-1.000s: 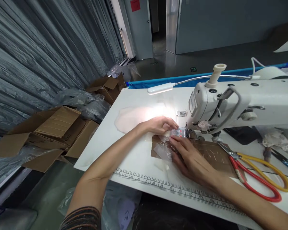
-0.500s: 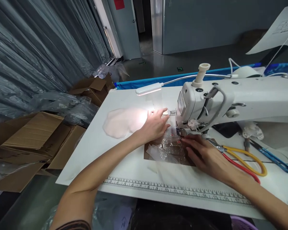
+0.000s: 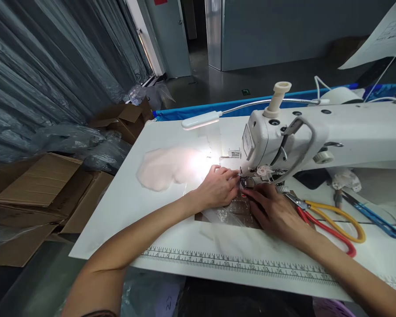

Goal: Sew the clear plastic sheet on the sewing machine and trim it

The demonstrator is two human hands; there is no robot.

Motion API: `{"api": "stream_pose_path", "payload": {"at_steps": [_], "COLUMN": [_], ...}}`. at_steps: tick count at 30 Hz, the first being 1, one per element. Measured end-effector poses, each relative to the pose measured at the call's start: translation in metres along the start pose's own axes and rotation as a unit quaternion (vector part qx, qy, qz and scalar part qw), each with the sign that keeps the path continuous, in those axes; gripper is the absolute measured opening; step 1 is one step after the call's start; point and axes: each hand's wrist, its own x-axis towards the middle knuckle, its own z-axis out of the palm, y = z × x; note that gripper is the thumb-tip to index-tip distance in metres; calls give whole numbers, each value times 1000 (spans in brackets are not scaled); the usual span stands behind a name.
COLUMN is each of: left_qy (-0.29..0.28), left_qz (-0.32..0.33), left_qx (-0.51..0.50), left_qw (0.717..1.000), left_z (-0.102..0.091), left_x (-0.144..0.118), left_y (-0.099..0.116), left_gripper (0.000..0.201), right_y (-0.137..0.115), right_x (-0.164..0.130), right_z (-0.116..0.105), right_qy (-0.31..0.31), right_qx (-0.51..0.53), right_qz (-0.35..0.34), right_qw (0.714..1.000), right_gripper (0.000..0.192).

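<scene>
A white sewing machine stands at the right, its presser foot low over a piece of clear, sheer material. Under this material lies a brown patch; small red marks show near the foot. My left hand rests palm down on the material left of the foot, fingers lying forward along it. From the right, my right hand has its fingertips closed on the material's edge just in front of the foot. The exact pinch is partly hidden by the fingers.
A pale pink sheer piece lies left on the white table. Right of my right hand are red-and-yellow-handled scissors and a blue tool. A lit lamp hangs above. Cardboard boxes stand left.
My left hand has come down and slightly closer to the presser foot, its spread fingers drawn together onto the material. My right hand stays by the foot. The view has shifted a little.
</scene>
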Motion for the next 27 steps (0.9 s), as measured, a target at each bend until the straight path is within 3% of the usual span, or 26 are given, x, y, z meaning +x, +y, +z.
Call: {"api": "stream_pose_path", "payload": {"at_steps": [5,15,21,27], "left_qy": [23,9,73,97], "left_qz": [-1,9,2,55], "left_qx": [-57,-87,-58,-58], "left_qw": [998,996,996,992], "left_z": [8,11,15,16], "left_x": [1,6,2,-3], "left_y": [-12,-17,-14,-13], "left_gripper": [29,28,27,25], "right_y": [-6,-23,-31,-31], "right_x": [2,3,3,8], "right_z": [0,8,5,1], "right_qy": [-26,-74,-65,-63], "right_qx": [-76,-205,-217,-193], "right_qz": [4,54,55,86], "right_qw": [997,975,972,975], "right_gripper": [37,40,42,35]}}
